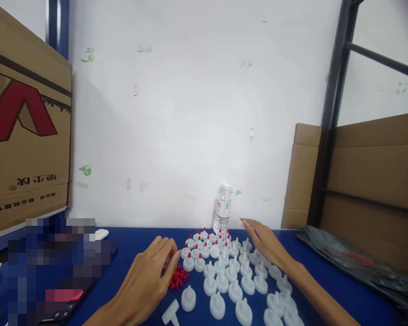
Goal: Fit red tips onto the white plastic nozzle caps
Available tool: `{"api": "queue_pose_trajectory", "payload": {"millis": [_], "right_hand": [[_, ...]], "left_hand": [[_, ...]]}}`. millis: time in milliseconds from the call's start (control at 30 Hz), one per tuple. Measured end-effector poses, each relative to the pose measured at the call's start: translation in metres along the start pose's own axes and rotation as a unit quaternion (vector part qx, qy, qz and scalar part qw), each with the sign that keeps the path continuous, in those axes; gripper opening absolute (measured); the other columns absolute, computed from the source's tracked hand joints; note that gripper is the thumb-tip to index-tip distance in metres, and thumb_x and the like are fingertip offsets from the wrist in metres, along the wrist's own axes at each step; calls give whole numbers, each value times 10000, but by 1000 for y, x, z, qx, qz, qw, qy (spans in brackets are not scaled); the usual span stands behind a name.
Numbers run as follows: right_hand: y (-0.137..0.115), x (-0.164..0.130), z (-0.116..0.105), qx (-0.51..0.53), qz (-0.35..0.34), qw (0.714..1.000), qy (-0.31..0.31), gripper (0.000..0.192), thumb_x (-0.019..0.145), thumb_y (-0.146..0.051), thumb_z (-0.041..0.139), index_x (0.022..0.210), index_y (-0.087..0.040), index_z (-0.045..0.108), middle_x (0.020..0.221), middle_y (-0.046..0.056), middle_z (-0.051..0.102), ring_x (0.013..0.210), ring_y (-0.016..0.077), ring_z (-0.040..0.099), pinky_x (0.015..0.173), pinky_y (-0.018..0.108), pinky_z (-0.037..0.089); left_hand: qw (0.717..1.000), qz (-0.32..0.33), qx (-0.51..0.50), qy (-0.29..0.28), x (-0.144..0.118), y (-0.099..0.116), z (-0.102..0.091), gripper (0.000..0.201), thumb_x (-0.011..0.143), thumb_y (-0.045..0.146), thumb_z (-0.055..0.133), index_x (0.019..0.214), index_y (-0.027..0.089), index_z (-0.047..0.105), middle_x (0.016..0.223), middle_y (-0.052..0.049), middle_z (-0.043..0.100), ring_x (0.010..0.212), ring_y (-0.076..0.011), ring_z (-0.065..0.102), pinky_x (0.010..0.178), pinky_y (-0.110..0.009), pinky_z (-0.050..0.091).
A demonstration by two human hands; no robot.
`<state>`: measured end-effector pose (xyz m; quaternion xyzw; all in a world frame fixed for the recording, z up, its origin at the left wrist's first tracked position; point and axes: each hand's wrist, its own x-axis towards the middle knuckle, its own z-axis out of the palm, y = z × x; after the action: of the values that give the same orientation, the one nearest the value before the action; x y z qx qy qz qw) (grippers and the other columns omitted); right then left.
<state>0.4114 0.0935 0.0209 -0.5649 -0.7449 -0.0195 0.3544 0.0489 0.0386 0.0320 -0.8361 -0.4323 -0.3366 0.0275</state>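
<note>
My left hand [151, 271] is curled with thumb and fingers close together at a pile of small red caps [179, 277]. A bit of red shows between its fingers; the fingertips are partly hidden. My right hand [263, 237] reaches over the far right of the group, fingers stretched out, holding nothing visible. Many white squat nozzle tops [222, 283] stand in rows between and in front of my hands. Those at the back left, such as one white top [188, 263], carry red caps on their tips; the nearer and right-hand ones have bare tips. A single bare white top [188, 299] stands near the red pile.
A clear water bottle [222, 209] stands against the wall behind the tops. A white T-shaped piece [171, 312] lies at the front. Left are a printed cardboard box [27, 172] and blurred items. Grey plastic bags [360, 260] lie at right beside a dark metal frame [329, 117].
</note>
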Motion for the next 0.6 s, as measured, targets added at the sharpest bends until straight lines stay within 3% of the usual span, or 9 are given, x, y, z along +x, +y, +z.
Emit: {"api": "queue_pose_trajectory", "payload": {"millis": [133, 300, 467, 600], "right_hand": [[20, -4, 8, 14, 36, 996, -76, 630, 1033, -577, 232, 1288, -186, 654, 1326, 126, 668, 1285, 322, 578, 1096, 513, 416], [19, -7, 10, 39, 41, 988, -143, 674, 1033, -600, 200, 1287, -192, 674, 1321, 98, 676, 1287, 298, 582, 1119, 475, 403], [10, -4, 4, 37, 18, 992, -119, 669, 1034, -598, 180, 1247, -197, 672, 1285, 113, 686, 1243, 312, 592, 1105, 511, 392], [-22, -6, -1, 35, -38, 995, -90, 571, 1042, -571, 241, 1236, -220, 647, 1292, 100, 663, 1234, 288, 557, 1114, 477, 368]], "left_hand": [[999, 15, -12, -32, 1, -9, 11, 256, 1045, 322, 398, 961, 259, 631, 943, -2, 637, 896, -187, 589, 697, -277, 436], [999, 1, -10, -53, -2, -20, 21, 257, 1018, 238, 442, 1100, 298, 677, 1019, -8, 679, 993, -194, 604, 711, -256, 465], [995, -20, -9, -92, -1, -23, 24, 228, 1009, 243, 482, 1066, 308, 693, 979, 4, 707, 996, -205, 609, 751, -274, 472], [992, -17, 6, -123, 2, -24, 27, 244, 1018, 275, 480, 1054, 298, 720, 1041, -9, 707, 1035, -226, 588, 772, -287, 475]]}}
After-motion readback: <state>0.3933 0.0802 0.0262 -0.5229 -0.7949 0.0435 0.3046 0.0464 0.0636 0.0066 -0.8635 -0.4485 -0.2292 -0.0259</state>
